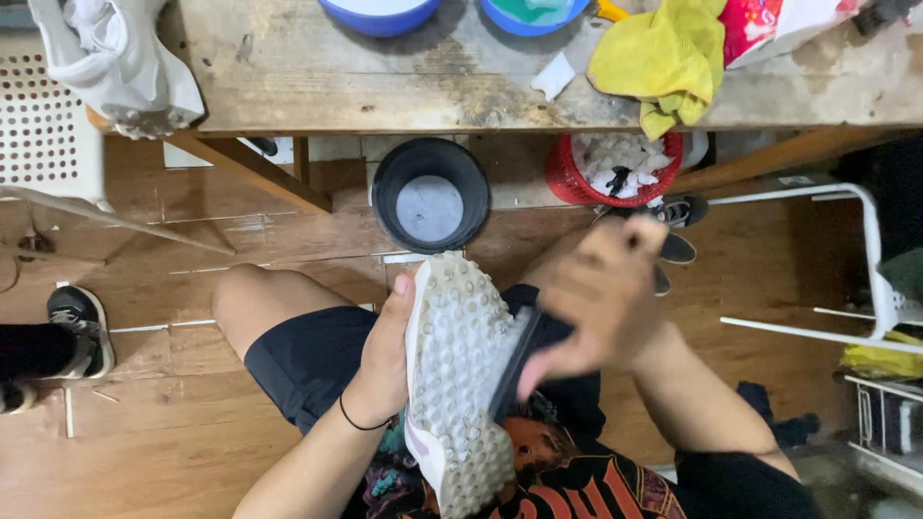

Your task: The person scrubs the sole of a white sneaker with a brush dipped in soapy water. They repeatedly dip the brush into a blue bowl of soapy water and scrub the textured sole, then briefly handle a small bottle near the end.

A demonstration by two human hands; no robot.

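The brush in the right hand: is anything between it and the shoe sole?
Nothing visible. The right hand, blurred, presses the dark brush directly onto the studded white sole of the shoe, which the left hand grips along its side, clear of the brush.

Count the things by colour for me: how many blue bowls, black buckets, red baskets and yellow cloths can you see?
Blue bowls: 2
Black bucket: 1
Red basket: 1
Yellow cloth: 1
Total: 5
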